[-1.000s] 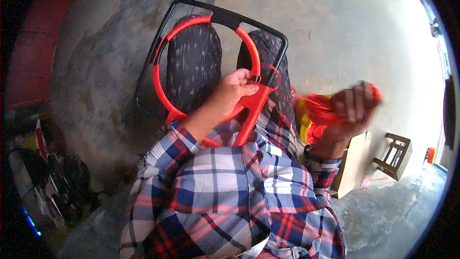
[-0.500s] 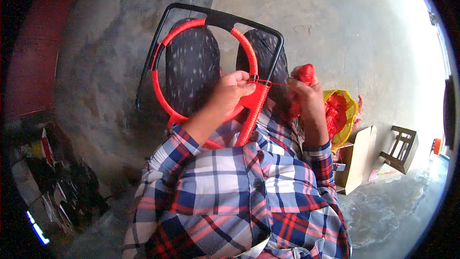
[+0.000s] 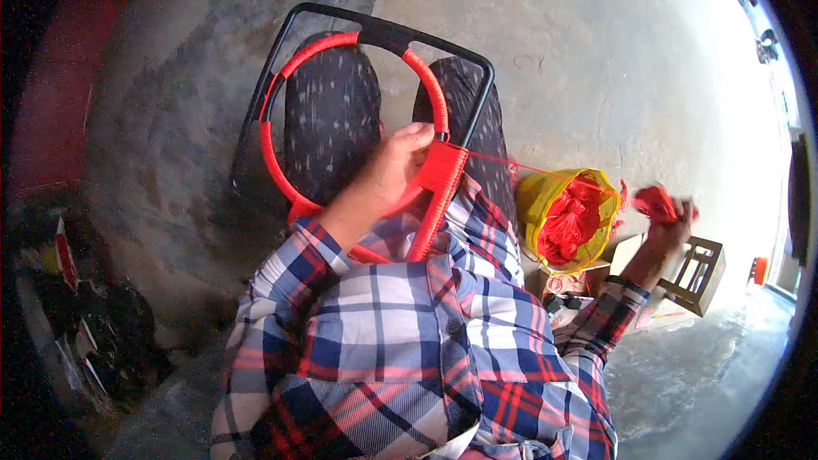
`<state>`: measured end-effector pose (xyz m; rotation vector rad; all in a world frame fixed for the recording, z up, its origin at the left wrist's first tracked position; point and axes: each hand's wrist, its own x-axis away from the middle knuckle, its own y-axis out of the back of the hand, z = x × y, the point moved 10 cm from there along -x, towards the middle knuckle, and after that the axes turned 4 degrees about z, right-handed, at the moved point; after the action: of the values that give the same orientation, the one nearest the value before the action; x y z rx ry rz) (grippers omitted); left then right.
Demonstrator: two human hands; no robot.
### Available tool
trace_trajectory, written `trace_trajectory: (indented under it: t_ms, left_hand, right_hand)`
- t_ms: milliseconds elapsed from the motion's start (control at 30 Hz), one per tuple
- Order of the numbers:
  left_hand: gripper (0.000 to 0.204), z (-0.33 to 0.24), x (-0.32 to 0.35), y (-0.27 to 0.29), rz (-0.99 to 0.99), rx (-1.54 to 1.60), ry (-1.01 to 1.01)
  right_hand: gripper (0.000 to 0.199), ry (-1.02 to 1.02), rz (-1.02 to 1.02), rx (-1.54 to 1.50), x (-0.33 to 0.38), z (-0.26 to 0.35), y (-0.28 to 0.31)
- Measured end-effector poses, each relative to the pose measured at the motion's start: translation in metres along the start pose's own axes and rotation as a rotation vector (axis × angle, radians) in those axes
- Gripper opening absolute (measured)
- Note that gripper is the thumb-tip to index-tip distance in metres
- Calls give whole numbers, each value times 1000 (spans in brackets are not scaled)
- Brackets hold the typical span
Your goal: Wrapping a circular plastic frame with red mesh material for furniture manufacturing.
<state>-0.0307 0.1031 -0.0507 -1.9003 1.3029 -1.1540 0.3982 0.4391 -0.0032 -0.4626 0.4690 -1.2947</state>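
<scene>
The left hand (image 3: 394,166) grips the frame (image 3: 445,169) at its right; the right hand (image 3: 673,227), apart, clutches red cord (image 3: 653,202).

Grey concrete floor (image 3: 588,77), stained darker leftward; dark red panel (image 3: 60,111) left; slatted wooden stool (image 3: 712,279), bright light (image 3: 743,60) right.

Informal workshop, seemingly: bare concrete floor (image 3: 596,77), cord-wrapped black frame (image 3: 444,172), yellow bag (image 3: 535,204) of red cord (image 3: 569,221).

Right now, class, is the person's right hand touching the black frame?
No, the right hand is out to the right of the yellow container, holding a red bundle, clearly apart from the black frame.
</scene>
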Motion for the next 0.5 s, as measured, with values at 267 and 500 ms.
trace_trajectory:
  t_ms: [267,500]
  left_hand:
    - [49,-13,-2,9,-152,-87,-75]
    - [48,-19,4,-9,-152,-218,-155]
  right_hand:
    - [37,-505,456,319,117,-116,-208]
    - [36,-492,1006,831,176,-213,-332]
